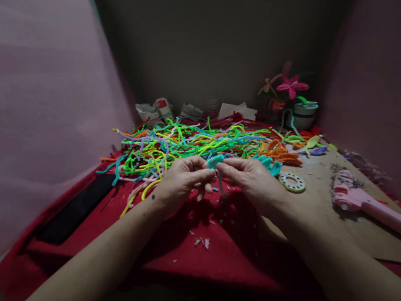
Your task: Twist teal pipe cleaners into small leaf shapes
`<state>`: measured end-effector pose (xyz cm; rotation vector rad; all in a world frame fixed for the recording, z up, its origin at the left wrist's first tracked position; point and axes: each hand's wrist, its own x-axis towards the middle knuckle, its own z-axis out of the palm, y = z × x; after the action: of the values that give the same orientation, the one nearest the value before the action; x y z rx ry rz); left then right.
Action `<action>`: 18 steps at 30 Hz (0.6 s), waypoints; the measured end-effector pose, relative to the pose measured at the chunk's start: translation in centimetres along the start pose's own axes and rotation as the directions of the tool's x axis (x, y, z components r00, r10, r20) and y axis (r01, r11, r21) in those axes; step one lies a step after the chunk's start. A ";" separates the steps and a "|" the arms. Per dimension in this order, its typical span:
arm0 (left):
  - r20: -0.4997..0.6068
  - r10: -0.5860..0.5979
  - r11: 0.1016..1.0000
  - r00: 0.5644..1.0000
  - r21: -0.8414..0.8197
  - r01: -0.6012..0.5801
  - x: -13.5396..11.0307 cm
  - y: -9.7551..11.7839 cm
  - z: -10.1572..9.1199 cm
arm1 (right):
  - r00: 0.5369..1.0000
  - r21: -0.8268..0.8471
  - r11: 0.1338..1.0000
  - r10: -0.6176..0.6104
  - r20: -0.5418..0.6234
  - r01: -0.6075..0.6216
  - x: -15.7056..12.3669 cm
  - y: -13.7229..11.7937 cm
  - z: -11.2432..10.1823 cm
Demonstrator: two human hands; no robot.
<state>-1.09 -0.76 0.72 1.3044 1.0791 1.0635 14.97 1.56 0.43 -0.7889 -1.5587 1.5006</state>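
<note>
Between my two hands is a turquoise pipe-cleaner petal (215, 162), its fuzzy stem end hanging down below the fingers. My left hand (187, 180) pinches its left side between thumb and forefinger, the other fingers curled beneath. On the opposite side, my right hand (251, 176) grips it with thumb and fingertips. More turquoise petals (270, 165) lie just behind my right hand, partly hidden by it. A large heap of loose coloured pipe cleaners (187, 142) spreads behind both hands.
A red cloth (176, 257) covers the table, with a black phone-like slab (76, 209) at left. On the cardboard (317, 223) at right lie a round holed disc (292, 182) and a pink tool (369, 202). A potted pink flower (293, 86) stands behind.
</note>
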 end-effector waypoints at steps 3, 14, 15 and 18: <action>-0.024 0.041 0.999 0.999 -0.017 -0.041 0.0 0.2 -0.4 | 0.993 -0.194 0.973 -0.115 0.038 0.121 -0.1 -0.8 -0.2; 0.045 0.032 0.989 0.998 0.146 -0.038 -0.4 0.7 0.6 | 0.978 0.068 0.998 0.006 -0.210 0.009 -0.2 0.8 0.4; 0.056 0.027 0.987 0.998 0.155 -0.036 -0.4 0.7 0.6 | 0.975 0.060 0.998 0.015 -0.220 -0.001 -0.2 0.8 0.5; 0.074 0.000 0.984 0.997 0.177 -0.013 -0.5 0.7 0.6 | 0.969 0.055 0.998 0.054 -0.241 -0.042 -0.4 0.8 0.6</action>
<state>-0.57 -1.39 1.41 1.4782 1.1339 0.9332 14.60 1.02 -0.44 -0.9501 -1.3242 1.4129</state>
